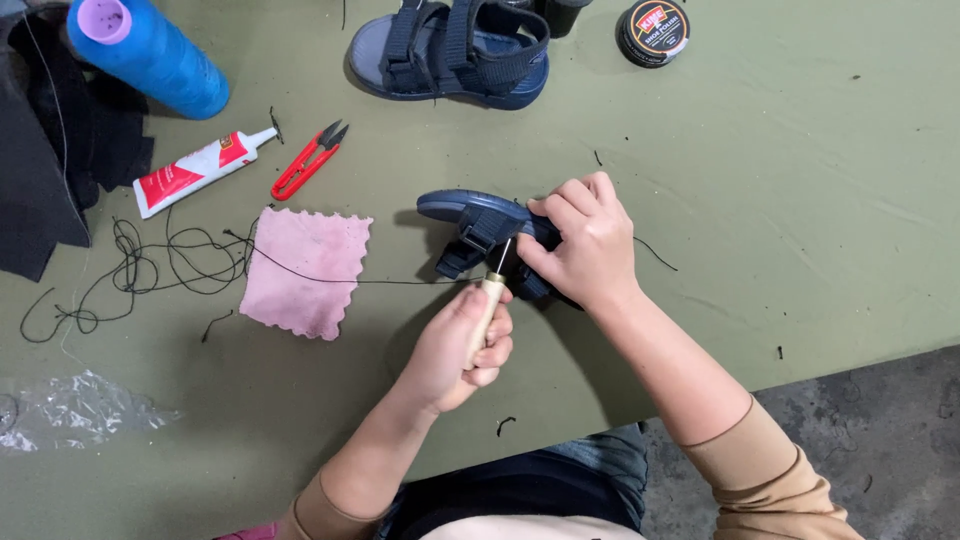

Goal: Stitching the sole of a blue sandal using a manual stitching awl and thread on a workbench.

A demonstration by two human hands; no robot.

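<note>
I see the green worktop (800,200) carrying everything, and I take the sandal (478,222) near its middle as my landmark. A second sandal (450,50) lies well beyond it, a blue thread cone (150,55) far off to its left at the back, and a pink cloth (305,268) just to its left.

My right hand (585,250) sits on the sandal, fingers clamped over the sole and straps, tipping it on edge. My left hand (460,350) is just in front of the sandal, fingers wrapped tight round the wooden handle of an awl (490,295) whose metal tip meets a strap. A black thread (330,278) runs from the awl leftward across the cloth.

To do this stitch well, I judge I should keep the sandal pinned firmly, drive the awl straight, keep my right fingertips off its line, and keep the thread free of snags.
</note>
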